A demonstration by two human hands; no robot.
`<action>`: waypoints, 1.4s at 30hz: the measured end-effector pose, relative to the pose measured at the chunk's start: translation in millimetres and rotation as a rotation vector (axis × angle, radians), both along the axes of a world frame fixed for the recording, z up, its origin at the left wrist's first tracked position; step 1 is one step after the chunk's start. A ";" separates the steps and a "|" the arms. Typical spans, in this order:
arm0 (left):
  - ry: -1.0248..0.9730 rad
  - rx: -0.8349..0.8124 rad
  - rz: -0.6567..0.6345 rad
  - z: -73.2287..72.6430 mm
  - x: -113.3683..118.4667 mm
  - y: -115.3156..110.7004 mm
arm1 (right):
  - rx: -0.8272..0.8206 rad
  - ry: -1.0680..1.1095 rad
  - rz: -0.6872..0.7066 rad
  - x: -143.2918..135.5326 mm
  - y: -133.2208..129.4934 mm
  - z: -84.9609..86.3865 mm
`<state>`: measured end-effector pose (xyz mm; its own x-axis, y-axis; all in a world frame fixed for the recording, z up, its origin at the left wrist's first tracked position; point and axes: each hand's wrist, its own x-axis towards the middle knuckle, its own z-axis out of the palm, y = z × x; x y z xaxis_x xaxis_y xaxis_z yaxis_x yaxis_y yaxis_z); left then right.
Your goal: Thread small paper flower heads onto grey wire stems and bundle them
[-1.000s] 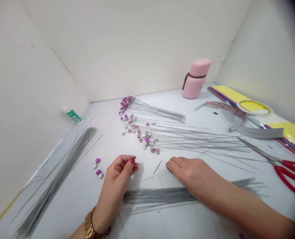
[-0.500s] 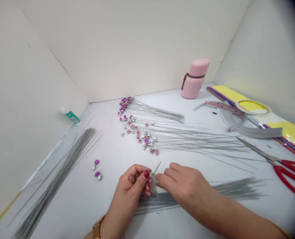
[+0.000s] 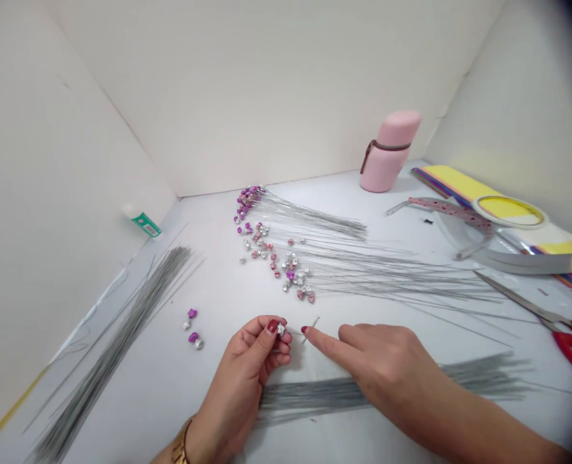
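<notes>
My left hand (image 3: pixel 254 357) is closed in a pinch on a silver star bead (image 3: pixel 281 329), held between thumb and fingers. From the bead a thin wire (image 3: pixel 294 333) runs right to the index fingertip of my right hand (image 3: pixel 382 354). That index finger points along the wire, while the other fingers curl under; the thumb is hidden. By the fingertip is a short metal pin (image 3: pixel 316 320). Below both hands lies a bundle of grey wires (image 3: pixel 315 394). Purple star beads (image 3: pixel 192 313) and silver ones (image 3: pixel 198 345) sit left of my left hand.
Beaded wire stems (image 3: pixel 290 274) fan across the middle, with another beaded bundle (image 3: pixel 315 212) behind. Another wire bundle (image 3: pixel 122 341) lies left. On the right are red-handled scissors (image 3: pixel 551 316), a tape roll (image 3: pixel 511 211), ribbon (image 3: pixel 532 262) and yellow sheets (image 3: pixel 460 180). A pink bottle (image 3: pixel 385 161) stands at the back.
A silver star bead now shows in my left fingers, where a pinkish bead showed earlier. My right index finger has straightened, and the hand sits slightly further right. The view has shifted a little.
</notes>
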<state>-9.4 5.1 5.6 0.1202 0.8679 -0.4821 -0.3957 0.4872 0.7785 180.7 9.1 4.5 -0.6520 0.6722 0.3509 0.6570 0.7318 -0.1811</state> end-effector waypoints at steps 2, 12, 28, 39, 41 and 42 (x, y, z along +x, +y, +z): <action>-0.006 -0.003 -0.002 -0.6 0.3 0.2 | -0.005 -0.004 -0.004 0.0 0.4 0.5; -0.007 0.004 -0.004 -1.8 -0.4 0.7 | -0.007 -0.030 -0.005 1.5 0.9 -0.9; 0.340 0.136 -0.085 -1.6 3.6 -3.2 | -0.141 0.017 -0.049 -5.4 -3.3 -0.9; 0.380 0.131 -0.176 -0.7 7.2 -9.3 | -0.194 0.007 -0.023 -15.5 -7.3 -1.8; 0.384 0.159 -0.173 0.0 6.4 -8.4 | -0.192 0.005 -0.024 -14.7 -6.3 -1.6; 0.392 0.175 -0.153 0.3 5.4 -7.1 | -0.176 0.012 -0.035 -13.3 -4.8 -1.5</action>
